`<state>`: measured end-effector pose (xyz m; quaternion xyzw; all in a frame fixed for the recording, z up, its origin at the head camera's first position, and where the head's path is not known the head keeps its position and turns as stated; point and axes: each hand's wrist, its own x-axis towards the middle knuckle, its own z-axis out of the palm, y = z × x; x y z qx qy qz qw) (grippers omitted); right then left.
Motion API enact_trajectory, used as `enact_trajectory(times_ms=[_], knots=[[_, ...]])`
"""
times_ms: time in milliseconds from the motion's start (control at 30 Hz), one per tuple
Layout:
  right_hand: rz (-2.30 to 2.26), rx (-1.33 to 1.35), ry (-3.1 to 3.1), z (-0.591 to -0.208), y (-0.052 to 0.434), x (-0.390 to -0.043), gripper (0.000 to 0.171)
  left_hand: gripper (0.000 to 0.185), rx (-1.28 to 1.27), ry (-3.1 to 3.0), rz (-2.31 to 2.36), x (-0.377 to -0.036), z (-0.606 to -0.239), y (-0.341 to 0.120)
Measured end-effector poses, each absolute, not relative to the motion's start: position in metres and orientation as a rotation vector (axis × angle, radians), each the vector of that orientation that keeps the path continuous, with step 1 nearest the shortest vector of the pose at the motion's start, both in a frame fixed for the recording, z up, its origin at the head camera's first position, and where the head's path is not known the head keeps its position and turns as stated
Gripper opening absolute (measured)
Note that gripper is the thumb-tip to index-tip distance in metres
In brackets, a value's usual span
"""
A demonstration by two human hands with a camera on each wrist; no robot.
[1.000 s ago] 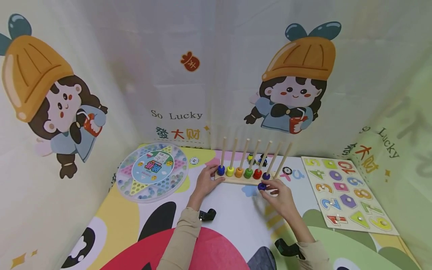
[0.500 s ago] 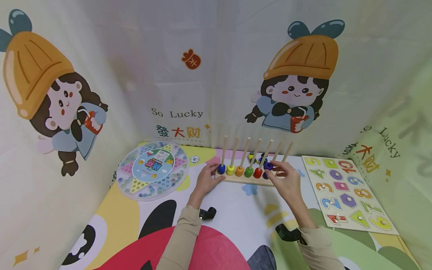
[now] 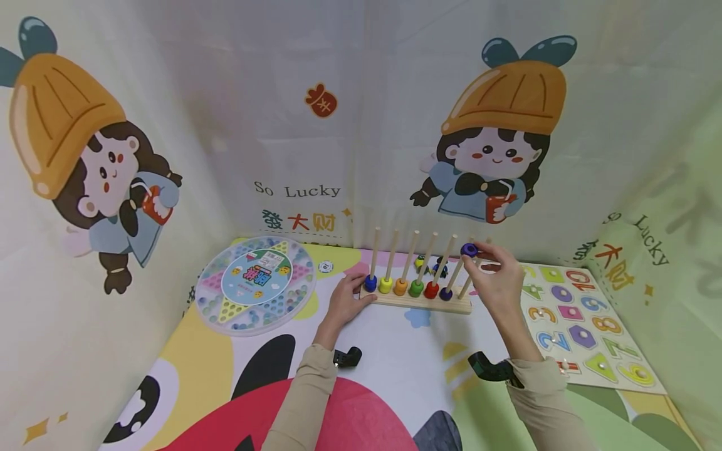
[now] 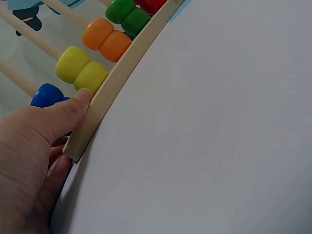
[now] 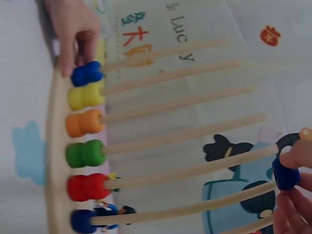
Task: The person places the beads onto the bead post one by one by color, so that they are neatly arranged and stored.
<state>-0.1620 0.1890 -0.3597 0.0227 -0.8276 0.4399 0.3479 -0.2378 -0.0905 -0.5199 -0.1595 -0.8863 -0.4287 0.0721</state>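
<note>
A wooden peg rack (image 3: pixel 417 302) stands on the table, its upright pegs bearing stacked blue, yellow (image 4: pixel 82 70), orange (image 4: pixel 106 40), green (image 5: pixel 86 153) and red (image 5: pixel 87 187) beads. My left hand (image 3: pixel 345 304) holds the rack's left end, thumb along the base's front edge. Between thumb and fingers, my right hand (image 3: pixel 499 279) pinches a dark purple-blue bead (image 3: pixel 469 250) at the tip of the second peg from the right. Whether the peg has entered its hole, I cannot tell. Low on that same peg sits one dark blue bead (image 5: pixel 84 221). The rightmost peg is partly hidden behind my right hand.
A round marble game board (image 3: pixel 256 285) lies on the left. To the right is a number and shape puzzle board (image 3: pixel 583 326), partly covered by my right arm. Small toy figures (image 3: pixel 439 268) stand behind the rack, near the printed curtain (image 3: pixel 383 156).
My right hand has lifted the dark purple-blue bead from in front of the rack, up and rightward to a peg tip. The left hand stays on the rack's left end.
</note>
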Motion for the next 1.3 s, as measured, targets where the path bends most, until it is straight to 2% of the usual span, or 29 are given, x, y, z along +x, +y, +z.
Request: enact_trajectory(times_ms=[233, 667, 1300], knots=[[1.134, -0.003, -2.095, -0.343, 0.192, -0.173, 0.029, 0.062, -0.48, -2.663, -1.281, -0.239, -0.521, -0.091], [1.024, -0.024, -2.143, -0.338, 0.189, -0.181, 0.028, 0.06, -0.491, -2.658, -1.272, -0.236, -0.519, -0.089], [1.021, -0.016, -2.122, -0.351, 0.189, -0.172, 0.028, 0.06, -0.52, -2.621, -1.254, -0.238, -0.519, -0.092]])
